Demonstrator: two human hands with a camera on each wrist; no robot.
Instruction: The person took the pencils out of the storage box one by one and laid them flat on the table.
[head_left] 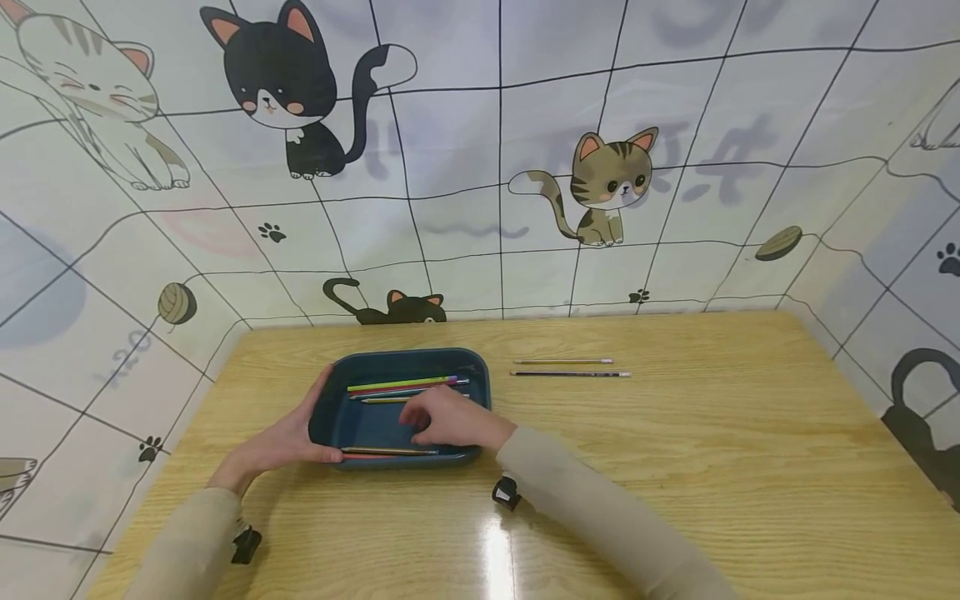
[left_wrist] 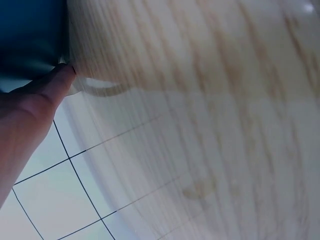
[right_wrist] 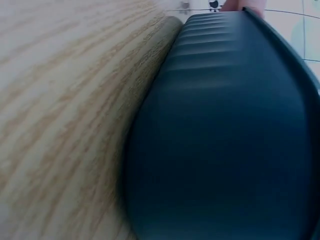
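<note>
A dark blue plastic tray [head_left: 375, 427] stands on the wooden table. My left hand [head_left: 288, 440] grips its left end, the thumb near the front corner and the fingers along the left side. In the left wrist view, part of that hand [left_wrist: 37, 107] meets the blue wall. Over the inside of the tray is my right hand [head_left: 448, 418], fingers bent and thumb apart, with nothing visible between them. Several pencils [head_left: 397, 384] lie along the tray's back, partly behind the right hand. A brown pencil [head_left: 386, 452] and a reddish one [head_left: 366, 457] lie along its front wall.
To the right of the tray, a yellow pencil [head_left: 562, 362] and a dark pencil [head_left: 573, 374] lie side by side on the table [head_left: 675, 467]. A cat-patterned cloth [head_left: 465, 167] hangs behind and at both sides. The tray's ribbed outer wall [right_wrist: 215, 140] fills much of the right wrist view.
</note>
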